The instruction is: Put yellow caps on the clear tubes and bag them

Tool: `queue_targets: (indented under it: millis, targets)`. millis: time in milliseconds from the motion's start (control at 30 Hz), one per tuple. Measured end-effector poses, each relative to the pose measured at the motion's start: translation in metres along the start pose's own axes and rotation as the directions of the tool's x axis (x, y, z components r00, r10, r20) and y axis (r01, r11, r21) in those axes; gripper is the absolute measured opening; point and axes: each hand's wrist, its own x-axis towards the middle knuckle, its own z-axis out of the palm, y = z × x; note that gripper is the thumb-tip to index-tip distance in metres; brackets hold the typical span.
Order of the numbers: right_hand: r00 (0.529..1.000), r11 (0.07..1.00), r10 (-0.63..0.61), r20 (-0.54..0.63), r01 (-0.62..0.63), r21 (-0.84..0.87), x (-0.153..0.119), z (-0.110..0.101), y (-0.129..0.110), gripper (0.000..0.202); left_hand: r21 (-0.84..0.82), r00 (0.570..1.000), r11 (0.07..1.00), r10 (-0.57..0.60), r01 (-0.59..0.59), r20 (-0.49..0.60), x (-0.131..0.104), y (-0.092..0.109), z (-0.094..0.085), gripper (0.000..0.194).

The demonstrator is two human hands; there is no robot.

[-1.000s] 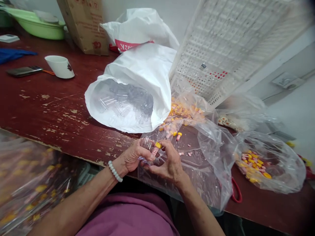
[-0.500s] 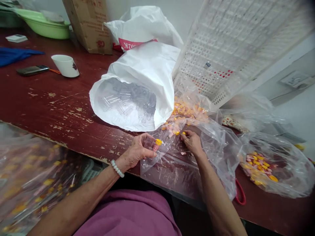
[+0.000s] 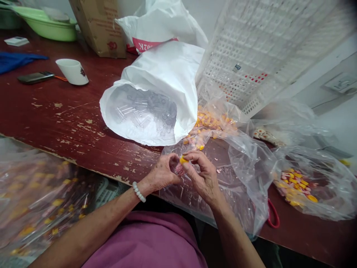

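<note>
My left hand (image 3: 161, 172), with a beaded bracelet (image 3: 138, 191) at its wrist, is curled round clear plastic tubes (image 3: 175, 162), partly hidden by its fingers. Red-and-white bits (image 3: 180, 173) show near the thumb. My right hand (image 3: 203, 176) comes in from the other side and pinches a yellow cap (image 3: 183, 160) between thumb and fingers, against the tubes. Whether the cap sits on a tube I cannot tell. Just behind, a white sack (image 3: 184, 119) lies open with many clear tubes (image 3: 139, 108) inside. Loose yellow caps (image 3: 212, 121) spread from a clear bag (image 3: 242, 145).
Another clear bag (image 3: 331, 186) of yellow-capped pieces lies at right, near a red loop handle (image 3: 273, 216). A white crate (image 3: 234, 56) leans behind. At left are a white cup (image 3: 72, 72), a phone (image 3: 35, 77) and a bag of filled tubes (image 3: 36, 201) below the table edge.
My right hand has moved left from the loose caps to my left hand, carrying a yellow cap. My left hand has stayed nearly in place, turned slightly. The view has shifted a little.
</note>
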Motion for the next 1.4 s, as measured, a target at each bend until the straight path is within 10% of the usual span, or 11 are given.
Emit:
queue_targets:
  millis: [200, 767, 933, 1133, 1400]
  targets:
    - [0.949, 0.857, -0.272, 0.16, 0.314, -0.409, -0.008, 0.004, 0.011, 0.071, -0.158, 0.99, 0.978, -0.137, 0.139, 0.025, -0.003, -0.001, -0.003, 0.041]
    - [0.943, 0.811, -0.255, 0.213, 0.328, -0.484, -0.008, 0.018, 0.01, 0.046, -0.031, 0.986, 0.988, -0.146, 0.149, 0.084, 0.004, -0.004, -0.011, 0.032]
    - [0.959, 0.934, -0.162, 0.234, 0.225, -0.278, -0.004, 0.012, 0.019, 0.047, -0.117, 0.983, 0.976, -0.185, 0.183, -0.007, 0.003, -0.007, -0.011, 0.034]
    - [0.957, 0.878, 0.121, -0.265, -0.228, -0.42, 0.025, -0.027, 0.087, 0.021, -0.145, 0.985, 0.977, -0.165, 0.156, -0.054, 0.0, -0.013, -0.023, 0.043]
    - [0.964, 0.666, 0.252, -0.087, -0.238, -0.707, 0.043, -0.032, 0.139, 0.024, 0.125, 0.973, 0.97, 0.217, -0.206, -0.081, -0.008, -0.01, -0.016, 0.035]
